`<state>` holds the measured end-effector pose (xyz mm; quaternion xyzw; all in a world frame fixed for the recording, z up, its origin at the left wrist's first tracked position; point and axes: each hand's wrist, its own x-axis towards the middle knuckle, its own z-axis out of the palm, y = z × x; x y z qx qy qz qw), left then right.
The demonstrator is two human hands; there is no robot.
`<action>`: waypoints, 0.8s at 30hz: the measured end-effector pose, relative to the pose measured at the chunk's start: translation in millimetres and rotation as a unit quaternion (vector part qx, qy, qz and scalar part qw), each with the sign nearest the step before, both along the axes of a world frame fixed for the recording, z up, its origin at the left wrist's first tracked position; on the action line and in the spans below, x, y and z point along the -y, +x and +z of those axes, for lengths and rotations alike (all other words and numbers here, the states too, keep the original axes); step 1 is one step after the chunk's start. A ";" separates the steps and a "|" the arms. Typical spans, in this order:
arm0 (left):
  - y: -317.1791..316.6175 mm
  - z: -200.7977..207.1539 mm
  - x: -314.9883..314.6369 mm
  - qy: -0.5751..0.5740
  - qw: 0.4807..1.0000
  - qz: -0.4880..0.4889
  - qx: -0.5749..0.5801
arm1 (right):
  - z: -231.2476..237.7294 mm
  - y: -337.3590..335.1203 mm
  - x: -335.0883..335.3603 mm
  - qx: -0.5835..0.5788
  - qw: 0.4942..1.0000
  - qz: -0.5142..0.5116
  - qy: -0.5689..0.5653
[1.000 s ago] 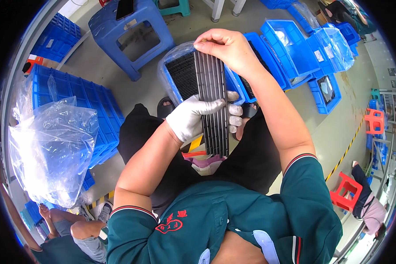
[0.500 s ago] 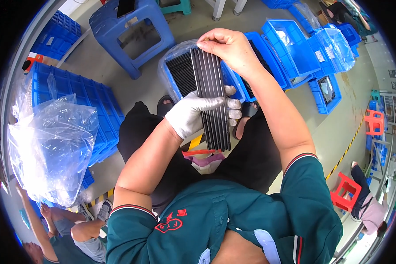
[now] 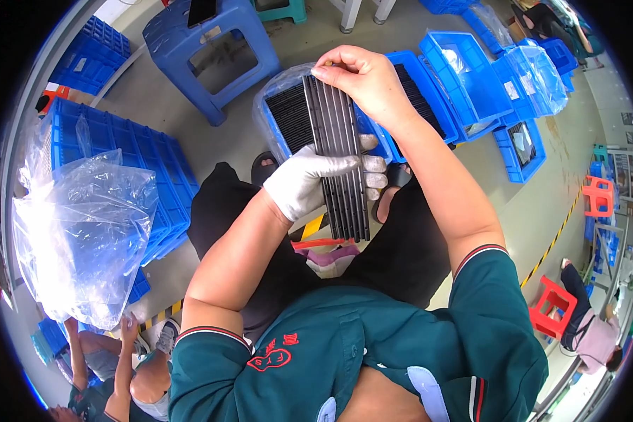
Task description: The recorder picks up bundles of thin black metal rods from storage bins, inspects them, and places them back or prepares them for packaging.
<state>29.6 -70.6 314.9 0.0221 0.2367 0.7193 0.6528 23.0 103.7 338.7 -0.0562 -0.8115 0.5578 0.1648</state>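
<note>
The gloved left hand (image 3: 304, 179) carried the bundle of long dark strips (image 3: 335, 119) near its middle, thumb laid across the top and the other fingers curled beneath and showing past the far edge, a hold that probably kept the pieces flat and side by side. At the end farther from the body, the bare right hand (image 3: 362, 76) had thumb and forefinger pinched together, perhaps steadying the tips, though I cannot tell what lay between them. The bundle hung partly over a plastic-lined blue crate (image 3: 277, 141), likely set between the feet for easy reach.
</note>
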 end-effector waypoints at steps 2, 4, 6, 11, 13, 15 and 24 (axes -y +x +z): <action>0.0 -1.1 0.1 0.002 1.000 0.001 -0.001 | -0.4 -0.1 0.7 -0.014 1.000 0.001 -0.013; -0.3 -1.8 0.1 0.003 1.000 0.001 -0.003 | -2.3 -0.7 0.4 -0.015 1.000 0.000 -0.008; -0.7 -2.3 0.1 -0.001 1.000 -0.002 -0.004 | -4.7 -1.1 -0.2 -0.015 1.000 -0.002 -0.004; -1.7 1.8 1.4 -0.007 1.000 0.004 -0.007 | -3.7 -3.7 -4.3 -0.021 1.000 -0.006 -0.009; -2.0 1.4 1.1 -0.009 1.000 0.008 -0.004 | -5.9 -4.5 -7.5 -0.014 1.000 -0.003 -0.028; -2.4 -0.1 0.8 -0.015 1.000 0.015 -0.001 | -7.5 -5.0 -8.0 -0.007 0.999 0.001 -0.047; -1.9 0.0 2.1 -0.015 1.000 0.010 -0.006 | -1.1 -1.8 -4.5 0.045 0.996 -0.011 -0.081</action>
